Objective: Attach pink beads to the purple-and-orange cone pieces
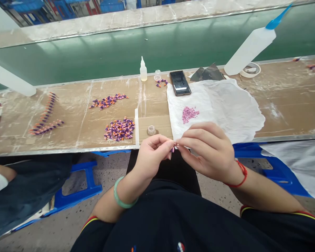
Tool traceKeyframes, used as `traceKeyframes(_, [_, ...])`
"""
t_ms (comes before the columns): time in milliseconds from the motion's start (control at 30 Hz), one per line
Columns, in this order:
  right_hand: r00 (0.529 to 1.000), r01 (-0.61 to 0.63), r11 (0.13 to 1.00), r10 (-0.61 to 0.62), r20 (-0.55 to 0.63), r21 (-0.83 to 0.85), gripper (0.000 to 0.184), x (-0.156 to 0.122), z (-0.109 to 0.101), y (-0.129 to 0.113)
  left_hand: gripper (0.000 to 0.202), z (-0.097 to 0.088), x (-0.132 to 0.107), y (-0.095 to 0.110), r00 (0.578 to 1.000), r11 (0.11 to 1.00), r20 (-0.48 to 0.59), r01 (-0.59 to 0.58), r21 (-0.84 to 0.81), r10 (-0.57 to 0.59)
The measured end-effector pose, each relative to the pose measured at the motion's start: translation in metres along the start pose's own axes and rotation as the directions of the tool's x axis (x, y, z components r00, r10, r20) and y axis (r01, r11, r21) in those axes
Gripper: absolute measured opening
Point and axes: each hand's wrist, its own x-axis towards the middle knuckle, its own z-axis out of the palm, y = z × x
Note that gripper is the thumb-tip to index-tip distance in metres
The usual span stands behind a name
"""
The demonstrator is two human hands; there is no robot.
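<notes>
My left hand is closed in a pinch on a small purple piece, mostly covered by the fingers. Thumb and forefinger of my right hand meet at the same spot, pinched together; whatever tiny thing they hold is too small to make out. Both hands are above my lap at the table's front edge. Just beyond them, a pile of tiny pink pieces lies on a white cloth. A small clear glass jar stands near my left hand. Left of it is a heap of purple, orange and pink pieces.
Further back are a dropper bottle, a phone, a tape roll and a tilted white bottle with a blue tip. More purple-orange pieces lie left, some in rows. Another person's arm shows at far left.
</notes>
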Motion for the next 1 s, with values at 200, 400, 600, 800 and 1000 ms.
traceKeyframes(200, [1.000, 0.016, 1.000, -0.016, -0.020, -0.015, 0.018, 0.002, 0.003, -0.004, 0.027, 0.004, -0.003, 0.000, 0.994, 0.994, -0.065, -0.082, 0.071, 0.086])
traceKeyframes(400, [0.999, -0.045, 0.995, 0.046, -0.011, 0.089, 0.017, 0.004, 0.004, -0.003, 0.035, 0.003, -0.007, 0.005, 1.000, 0.999, -0.005, 0.019, 0.036, -0.019])
traceKeyframes(600, [0.999, -0.039, 0.994, 0.042, -0.025, 0.103, 0.016, 0.001, 0.005, -0.001, 0.040, 0.002, -0.008, 0.010, 0.998, 0.998, 0.022, 0.053, 0.031, -0.054])
traceKeyframes(800, [0.993, 0.118, 0.993, -0.118, 0.007, 0.030, 0.015, 0.000, 0.004, 0.003, 0.033, -0.002, -0.005, 0.008, 0.999, 0.990, 0.038, -0.015, 0.141, 0.010])
traceKeyframes(1000, [0.962, 0.262, 0.965, -0.261, 0.079, -0.002, 0.014, 0.000, 0.000, 0.010, 0.030, -0.003, 0.000, 0.007, 0.997, 0.990, 0.076, -0.016, 0.139, 0.005])
